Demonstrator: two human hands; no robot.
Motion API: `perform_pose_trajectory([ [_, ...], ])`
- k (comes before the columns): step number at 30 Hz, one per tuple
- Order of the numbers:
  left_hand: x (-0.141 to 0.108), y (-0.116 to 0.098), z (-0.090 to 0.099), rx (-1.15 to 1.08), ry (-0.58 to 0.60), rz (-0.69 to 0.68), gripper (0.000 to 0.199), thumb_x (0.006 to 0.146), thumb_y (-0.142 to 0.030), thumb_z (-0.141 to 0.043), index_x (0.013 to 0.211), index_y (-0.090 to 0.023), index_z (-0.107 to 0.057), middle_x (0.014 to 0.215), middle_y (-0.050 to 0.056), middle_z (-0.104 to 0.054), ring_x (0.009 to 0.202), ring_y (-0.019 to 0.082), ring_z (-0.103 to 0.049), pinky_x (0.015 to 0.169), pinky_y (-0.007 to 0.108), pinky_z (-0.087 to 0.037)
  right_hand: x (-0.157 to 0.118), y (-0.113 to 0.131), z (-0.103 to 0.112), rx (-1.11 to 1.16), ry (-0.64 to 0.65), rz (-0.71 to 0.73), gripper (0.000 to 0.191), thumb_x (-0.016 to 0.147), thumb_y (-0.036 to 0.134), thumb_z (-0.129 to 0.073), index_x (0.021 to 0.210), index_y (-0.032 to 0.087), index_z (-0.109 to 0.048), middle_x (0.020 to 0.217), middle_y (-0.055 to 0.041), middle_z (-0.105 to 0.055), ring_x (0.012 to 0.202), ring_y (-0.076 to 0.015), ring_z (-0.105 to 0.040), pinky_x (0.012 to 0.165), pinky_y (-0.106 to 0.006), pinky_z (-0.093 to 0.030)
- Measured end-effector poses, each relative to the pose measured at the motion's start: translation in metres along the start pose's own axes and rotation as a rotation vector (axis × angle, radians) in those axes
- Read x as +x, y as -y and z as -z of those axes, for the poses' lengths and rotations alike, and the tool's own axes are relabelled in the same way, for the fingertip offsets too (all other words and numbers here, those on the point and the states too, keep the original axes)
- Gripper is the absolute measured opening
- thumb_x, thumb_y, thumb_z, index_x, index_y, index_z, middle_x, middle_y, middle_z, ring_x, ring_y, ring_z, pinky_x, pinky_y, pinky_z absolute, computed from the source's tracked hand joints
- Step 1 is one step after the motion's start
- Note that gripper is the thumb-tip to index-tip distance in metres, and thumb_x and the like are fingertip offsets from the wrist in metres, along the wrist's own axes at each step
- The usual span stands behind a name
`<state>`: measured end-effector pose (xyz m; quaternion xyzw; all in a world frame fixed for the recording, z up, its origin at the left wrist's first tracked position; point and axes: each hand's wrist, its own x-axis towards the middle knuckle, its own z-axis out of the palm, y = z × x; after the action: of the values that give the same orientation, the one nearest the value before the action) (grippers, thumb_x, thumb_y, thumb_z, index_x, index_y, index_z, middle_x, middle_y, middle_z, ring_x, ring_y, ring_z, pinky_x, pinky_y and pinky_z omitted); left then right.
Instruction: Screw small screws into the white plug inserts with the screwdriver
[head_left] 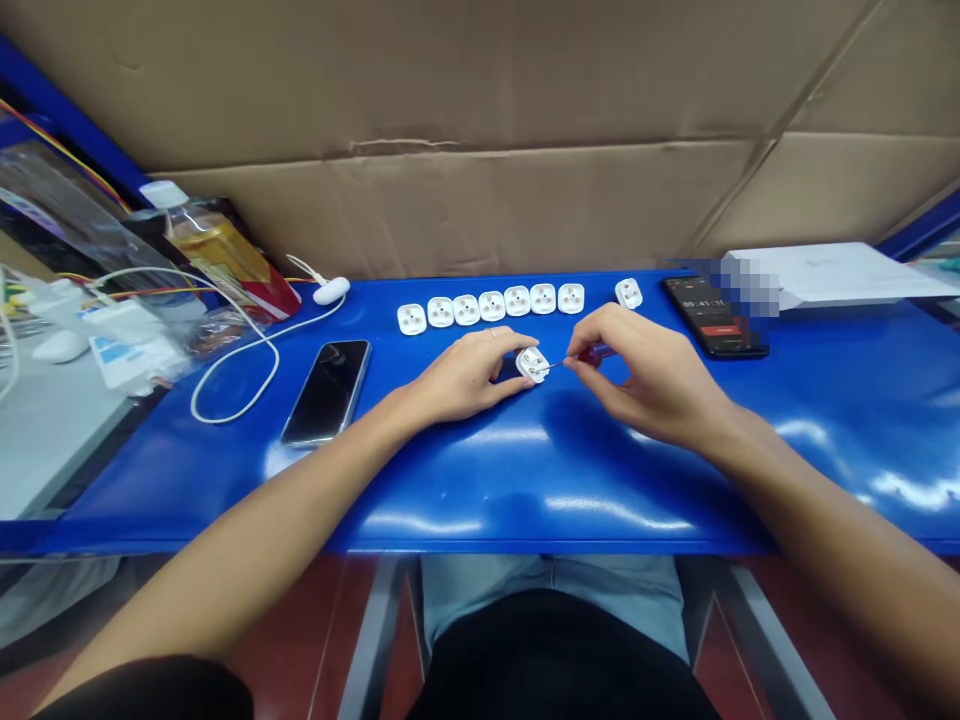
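Note:
My left hand (465,375) rests on the blue workbench (450,490) and grips a white plug body (532,365) by its side. My right hand (645,375) pinches a small red-handled screwdriver (592,353), and its thin metal shaft reaches to the face of that plug. The tip seems to touch the plug, but the screw is too small to make out. A row of several white plug bodies (491,306) lines the bench's far side, just beyond my hands. One more white plug body (628,293) lies apart to the right of the row.
A black smartphone (327,392) and a white cable (240,345) lie left of my hands. A second phone (716,316) showing a timer sits at the far right, near a white box (832,275). Cardboard (450,130) stands behind the bench.

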<state>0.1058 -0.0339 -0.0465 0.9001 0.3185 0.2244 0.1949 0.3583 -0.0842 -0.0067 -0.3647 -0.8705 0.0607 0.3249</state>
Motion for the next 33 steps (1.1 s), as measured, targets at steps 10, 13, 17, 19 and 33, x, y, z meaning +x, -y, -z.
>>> perform_pose_trajectory([
  [10,0.003,-0.010,0.009,-0.048,-0.172,-0.049,0.043,0.096,-0.038,-0.075,0.136,-0.021,-0.068,0.120,0.010,-0.070,0.089,0.019,-0.063,0.079,0.033,-0.051,-0.002,0.008,0.006,0.011,-0.201,0.004,0.011,0.097,0.018,-0.064,0.100,0.028,-0.064,0.096,-0.0049,-0.072,0.086,-0.0247,-0.070,0.077,-0.044,-0.061],
  [13,0.004,-0.011,0.010,-0.071,-0.169,-0.064,0.019,0.101,-0.036,-0.070,0.111,-0.022,-0.078,0.104,0.006,-0.077,0.088,0.019,-0.065,0.082,0.033,-0.051,-0.003,0.011,0.006,0.038,-0.239,-0.005,0.011,0.097,0.020,-0.066,0.101,0.030,-0.064,0.098,-0.0050,-0.073,0.090,-0.0267,-0.071,0.079,-0.046,-0.062],
  [17,0.005,0.001,0.012,-0.030,-0.186,-0.053,0.018,0.103,-0.033,-0.065,0.101,-0.021,-0.079,0.099,0.005,-0.079,0.088,0.019,-0.067,0.084,0.034,-0.051,-0.004,0.010,0.006,0.000,-0.265,-0.029,0.012,0.098,0.020,-0.066,0.102,0.031,-0.063,0.101,-0.0047,-0.073,0.092,-0.0263,-0.071,0.081,-0.046,-0.061],
  [19,0.005,0.012,0.015,0.069,-0.203,-0.015,0.018,0.103,-0.030,-0.064,0.106,-0.022,-0.079,0.106,0.006,-0.079,0.096,0.022,-0.067,0.089,0.035,-0.051,-0.004,0.009,0.007,-0.032,-0.266,-0.019,0.013,0.098,0.019,-0.065,0.102,0.031,-0.063,0.101,-0.0051,-0.072,0.092,-0.0264,-0.071,0.081,-0.046,-0.061],
  [33,0.004,0.032,0.024,0.264,-0.109,0.126,0.028,0.095,-0.022,-0.060,0.117,-0.020,-0.078,0.118,0.009,-0.075,0.105,0.027,-0.067,0.095,0.042,-0.051,-0.001,0.003,0.006,-0.083,-0.195,-0.066,0.010,0.097,0.018,-0.060,0.104,0.025,-0.063,0.097,-0.0059,-0.074,0.077,-0.0219,-0.071,0.074,-0.041,-0.063],
])
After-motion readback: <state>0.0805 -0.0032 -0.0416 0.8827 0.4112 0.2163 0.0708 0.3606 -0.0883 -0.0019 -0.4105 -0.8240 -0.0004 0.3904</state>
